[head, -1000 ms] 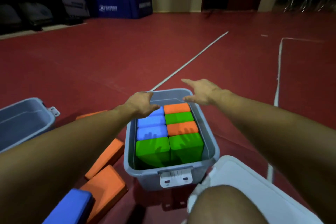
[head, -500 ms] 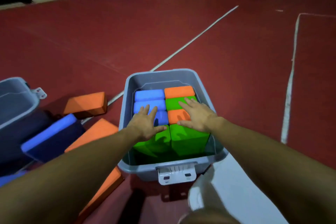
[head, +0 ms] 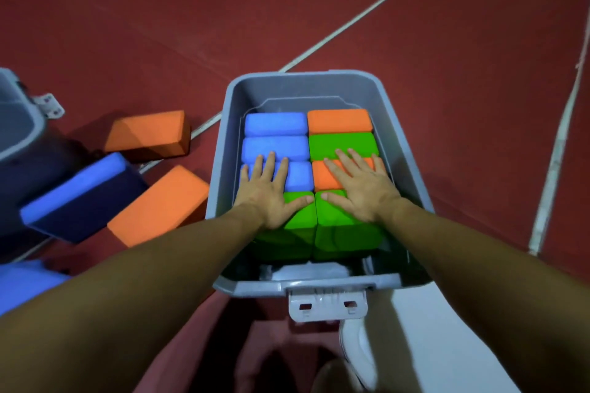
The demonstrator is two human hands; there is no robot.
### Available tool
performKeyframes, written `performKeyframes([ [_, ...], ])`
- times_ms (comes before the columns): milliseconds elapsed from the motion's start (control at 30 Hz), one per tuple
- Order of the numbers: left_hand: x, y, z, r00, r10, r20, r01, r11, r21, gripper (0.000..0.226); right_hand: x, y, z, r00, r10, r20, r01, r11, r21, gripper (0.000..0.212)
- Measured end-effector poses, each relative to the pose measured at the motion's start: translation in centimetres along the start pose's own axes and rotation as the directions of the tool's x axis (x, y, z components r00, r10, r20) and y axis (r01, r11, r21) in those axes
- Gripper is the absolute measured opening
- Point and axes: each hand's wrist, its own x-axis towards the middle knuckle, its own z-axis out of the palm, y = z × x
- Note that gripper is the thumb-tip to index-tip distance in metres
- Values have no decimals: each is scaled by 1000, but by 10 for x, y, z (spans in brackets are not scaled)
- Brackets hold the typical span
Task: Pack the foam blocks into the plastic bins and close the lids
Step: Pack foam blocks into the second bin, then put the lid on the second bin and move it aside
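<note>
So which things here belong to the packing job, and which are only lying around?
Belong to the job:
- gray bin with packed blocks
- left hand and right hand, pressing flat on them
- loose blocks on the floor
- second bin
- white lid

Lying about:
- white floor lines

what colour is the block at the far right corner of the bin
Orange block, seen in the head view.

The grey bin [head: 319, 83] has blue blocks [head: 275, 124] down its left side and orange [head: 339, 120] and green [head: 343, 145] alternating down the right. Left of the bin, loose orange blocks [head: 150, 134] and a blue one [head: 76, 191] sit on red floor [head: 159, 9] with white lines [head: 367, 14].
</note>
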Motion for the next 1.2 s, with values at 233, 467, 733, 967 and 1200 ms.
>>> performKeyframes([
  [233,-16,15,-63,997,30,74,-23,995,-96,107,-23,-10,-44,990,109,-87,-90,977,195,110],
  [467,-69,65,-141,972,209,108,-209,978,-3,100,-118,1,-74,941,262,-214,-187,930,316,100],
  [733,-131,147,-180,892,409,195,-440,884,158,100,-232,21,-85,875,408,-263,-287,872,397,97],
  [967,-169,204,-151,803,526,280,-574,809,126,95,-309,25,-21,835,545,-72,-451,754,478,100],
  [1200,-203,226,-65,663,576,479,-677,734,55,92,-363,-6,90,812,571,124,-540,652,532,88],
])
